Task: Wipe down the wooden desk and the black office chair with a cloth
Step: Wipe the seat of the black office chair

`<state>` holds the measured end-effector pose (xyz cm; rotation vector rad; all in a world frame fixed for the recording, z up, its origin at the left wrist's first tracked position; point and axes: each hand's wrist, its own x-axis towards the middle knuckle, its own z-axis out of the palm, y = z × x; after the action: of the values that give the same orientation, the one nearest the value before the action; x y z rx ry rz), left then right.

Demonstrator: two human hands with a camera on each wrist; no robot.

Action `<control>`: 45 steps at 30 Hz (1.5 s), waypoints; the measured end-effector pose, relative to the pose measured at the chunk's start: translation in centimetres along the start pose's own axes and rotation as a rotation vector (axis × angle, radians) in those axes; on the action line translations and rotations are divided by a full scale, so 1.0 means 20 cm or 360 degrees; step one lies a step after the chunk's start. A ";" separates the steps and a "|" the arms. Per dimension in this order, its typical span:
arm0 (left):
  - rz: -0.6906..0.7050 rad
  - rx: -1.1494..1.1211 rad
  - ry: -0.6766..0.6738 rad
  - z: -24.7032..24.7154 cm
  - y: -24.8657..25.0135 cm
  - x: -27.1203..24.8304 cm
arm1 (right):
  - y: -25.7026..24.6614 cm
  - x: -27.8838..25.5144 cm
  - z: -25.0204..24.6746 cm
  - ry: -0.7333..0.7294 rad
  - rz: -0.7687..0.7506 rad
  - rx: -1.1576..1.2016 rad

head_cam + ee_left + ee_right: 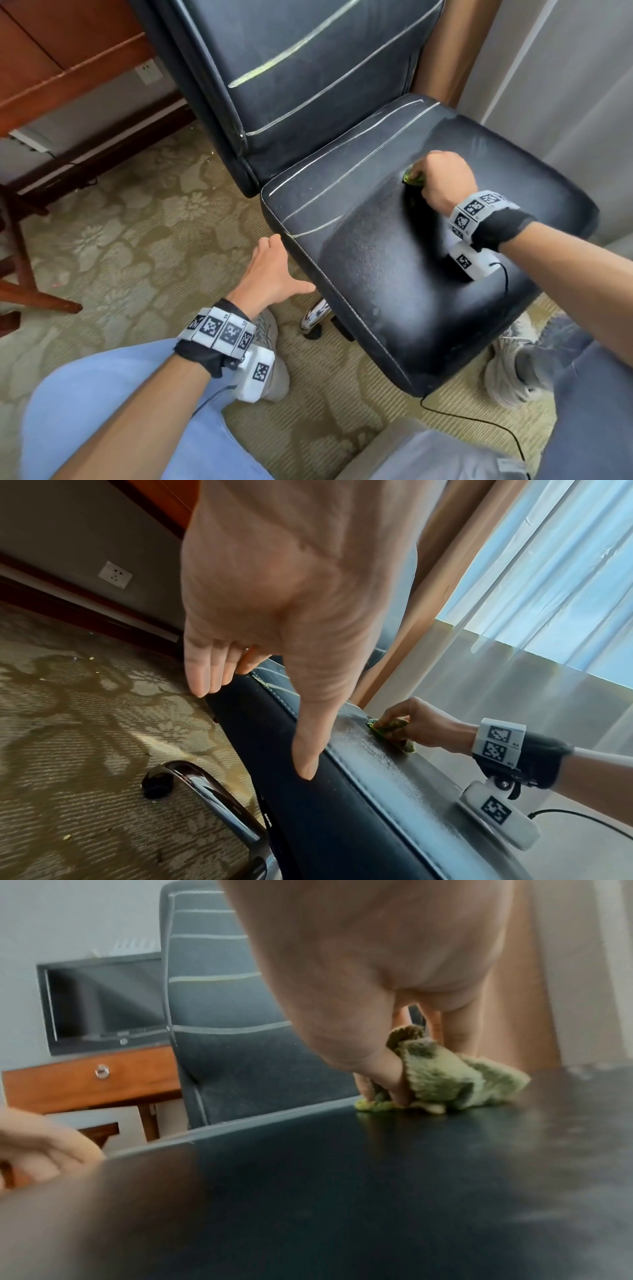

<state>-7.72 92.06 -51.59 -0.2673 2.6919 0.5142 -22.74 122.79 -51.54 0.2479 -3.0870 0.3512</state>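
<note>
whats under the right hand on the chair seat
A bunched green cloth, gripped by the right hand and pressed on the black seat. The hand covers most of the cloth in the head view.

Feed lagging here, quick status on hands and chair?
Right hand grips green cloth, pressed on black chair seat. Left hand open at seat's left edge. Nothing in the way.

Black chair (394,274) with pale stitched lines, seat dusty, upright back behind, green cloth (448,1080) bunched on the seat's middle, brown wooden desk (51,61) well apart
</note>
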 end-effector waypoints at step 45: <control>0.0482 -0.0145 -0.0147 0.09 -0.25 -0.02 | -0.81 -0.41 0.12 -0.0457 -0.1082 -0.0157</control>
<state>-5.51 88.16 -54.63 0.1406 2.6340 0.7195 -12.14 107.91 -50.66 1.3908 -3.0048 0.1395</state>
